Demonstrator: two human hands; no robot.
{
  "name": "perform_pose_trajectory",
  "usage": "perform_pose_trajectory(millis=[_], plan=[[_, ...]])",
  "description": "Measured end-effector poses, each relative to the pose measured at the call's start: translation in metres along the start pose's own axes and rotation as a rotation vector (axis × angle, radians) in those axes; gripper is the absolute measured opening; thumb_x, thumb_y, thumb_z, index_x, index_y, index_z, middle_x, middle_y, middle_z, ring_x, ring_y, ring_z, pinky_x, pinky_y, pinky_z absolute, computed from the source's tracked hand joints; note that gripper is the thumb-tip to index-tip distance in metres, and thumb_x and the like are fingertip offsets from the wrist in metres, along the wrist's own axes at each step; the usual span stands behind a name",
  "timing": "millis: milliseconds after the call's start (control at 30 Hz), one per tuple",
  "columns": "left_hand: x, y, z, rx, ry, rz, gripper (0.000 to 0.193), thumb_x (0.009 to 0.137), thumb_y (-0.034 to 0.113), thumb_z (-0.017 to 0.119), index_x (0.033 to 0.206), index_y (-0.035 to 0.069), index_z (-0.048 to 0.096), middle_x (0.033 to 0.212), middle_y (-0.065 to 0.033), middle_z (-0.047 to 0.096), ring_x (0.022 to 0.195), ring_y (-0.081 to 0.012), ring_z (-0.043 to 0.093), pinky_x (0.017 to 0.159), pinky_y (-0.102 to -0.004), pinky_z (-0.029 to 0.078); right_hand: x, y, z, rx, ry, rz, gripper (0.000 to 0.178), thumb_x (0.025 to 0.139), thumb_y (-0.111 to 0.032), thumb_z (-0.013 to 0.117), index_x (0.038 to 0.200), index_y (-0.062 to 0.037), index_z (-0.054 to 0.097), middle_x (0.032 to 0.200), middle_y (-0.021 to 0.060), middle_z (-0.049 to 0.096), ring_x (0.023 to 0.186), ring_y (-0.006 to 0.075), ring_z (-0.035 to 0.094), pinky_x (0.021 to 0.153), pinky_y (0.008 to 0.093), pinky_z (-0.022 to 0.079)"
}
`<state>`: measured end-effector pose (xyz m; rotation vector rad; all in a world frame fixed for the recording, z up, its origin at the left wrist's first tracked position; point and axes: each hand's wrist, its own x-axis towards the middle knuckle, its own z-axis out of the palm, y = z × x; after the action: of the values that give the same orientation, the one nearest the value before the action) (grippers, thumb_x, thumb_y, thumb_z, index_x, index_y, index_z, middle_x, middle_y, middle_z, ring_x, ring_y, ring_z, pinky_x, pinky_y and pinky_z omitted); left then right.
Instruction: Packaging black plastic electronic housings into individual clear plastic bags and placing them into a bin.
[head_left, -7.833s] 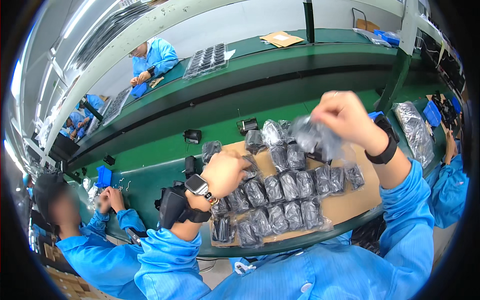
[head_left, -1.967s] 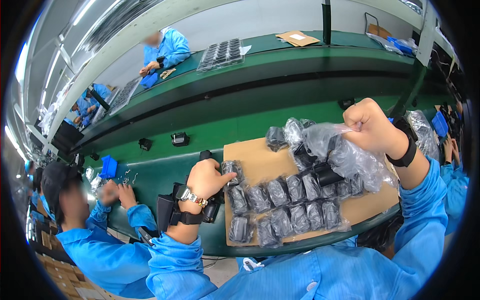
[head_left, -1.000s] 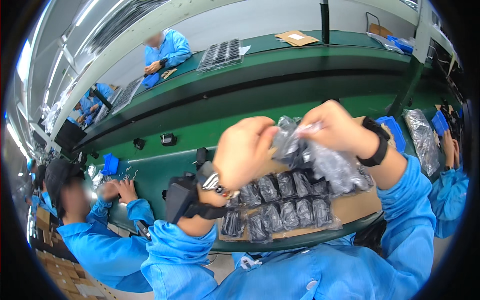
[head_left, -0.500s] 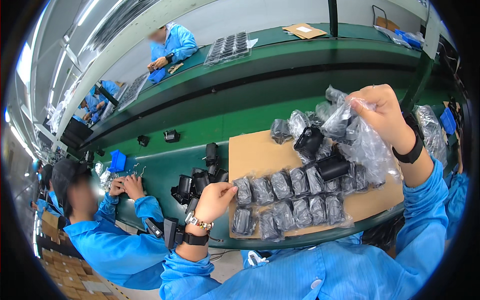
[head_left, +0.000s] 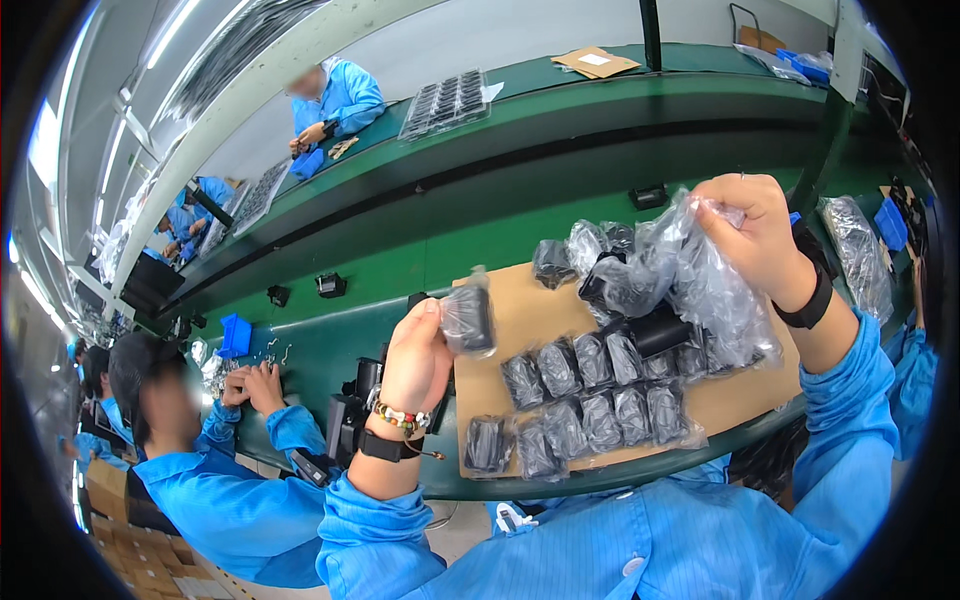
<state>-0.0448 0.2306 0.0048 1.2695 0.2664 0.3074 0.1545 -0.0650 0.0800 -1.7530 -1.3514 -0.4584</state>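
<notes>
My left hand (head_left: 418, 350) is closed on a bagged black part (head_left: 467, 316), a boxy piece in a clear plastic bag, lifted above the left edge of the cardboard sheet (head_left: 520, 300). My right hand (head_left: 750, 225) pinches a large crumpled clear plastic bag (head_left: 715, 285) that hangs over the back right of the sheet. Two rows of small bagged black parts (head_left: 600, 425) lie on the near part of the sheet. Behind them rests a bare black part (head_left: 660, 335), partly under the plastic bag. More bagged parts (head_left: 585, 247) sit at the sheet's far edge.
Bare black parts (head_left: 345, 420) are piled left of the sheet, partly behind my left forearm. A co-worker's hands (head_left: 252, 385) work at the left beside a blue bin (head_left: 235, 335). Beyond runs a green conveyor (head_left: 420, 235) with a few black parts.
My left hand has picked up the bagged black part from the left end of the far row and raised it. My right hand has lowered slightly, still gripping the plastic bag.
</notes>
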Motion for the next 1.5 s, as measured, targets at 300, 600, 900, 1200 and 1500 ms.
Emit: perform_pose_trajectory(millis=[300,600,900,1200,1500], plan=[[0.014,-0.007,0.055,-0.778,-0.391,-0.374,0.053,0.1,0.042,0.025,0.138,0.008,0.034,0.135,-0.0132,0.047,0.123,-0.0325,0.045,0.101,-0.0578,0.036,0.003,-0.007,0.012,-0.115,-0.111,-0.193,0.011,0.073,-0.003,0.06,0.067,-0.0029,0.051,0.059,0.0116,0.05,0.057,0.0331,0.053,0.054,0.0398,0.045],[0.033,-0.006,0.082,-0.481,-0.496,-0.472,0.051,0.099,0.045,0.027,0.131,0.008,0.041,0.127,-0.0107,0.053,0.115,-0.0259,0.053,0.096,-0.0525,0.044,0.01,-0.01,0.04,0.093,-0.521,-0.172,0.022,0.079,-0.015,0.067,0.1,-0.0093,0.067,0.074,0.0148,0.066,0.07,0.0323,0.063,0.063,0.04,0.049],[0.007,-0.001,0.067,0.065,-0.108,-0.21,0.04,0.099,0.038,0.037,0.119,0.006,0.049,0.119,-0.0116,0.058,0.102,-0.0201,0.058,0.084,-0.0366,0.046,0.014,-0.007,0.029,0.285,-0.311,-0.057,0.005,0.081,-0.004,0.063,0.081,-0.0011,0.059,0.072,0.0143,0.062,0.064,0.0308,0.06,0.059,0.0331,0.047],[-0.019,-0.021,0.009,1.158,-0.266,-0.164,0.027,0.086,0.024,0.065,0.079,-0.002,0.064,0.064,-0.0046,0.059,0.058,-0.0103,0.052,0.056,-0.0262,0.043,0.02,-0.005,0.017,0.24,-0.12,0.035,0.009,0.08,-0.006,0.064,0.08,0.0012,0.059,0.069,0.0116,0.06,0.063,0.0221,0.059,0.06,0.0289,0.046],[-0.002,-0.008,0.009,0.498,-0.073,-0.087,0.01,0.087,0.008,0.064,0.085,-0.002,0.063,0.081,-0.0014,0.065,0.072,-0.0049,0.055,0.065,-0.0191,0.044,0.024,-0.013,0.012,0.198,-0.09,-0.012,0.013,0.079,-0.007,0.067,0.073,0.0008,0.059,0.065,0.0111,0.06,0.057,0.0191,0.057,0.055,0.029,0.044]])
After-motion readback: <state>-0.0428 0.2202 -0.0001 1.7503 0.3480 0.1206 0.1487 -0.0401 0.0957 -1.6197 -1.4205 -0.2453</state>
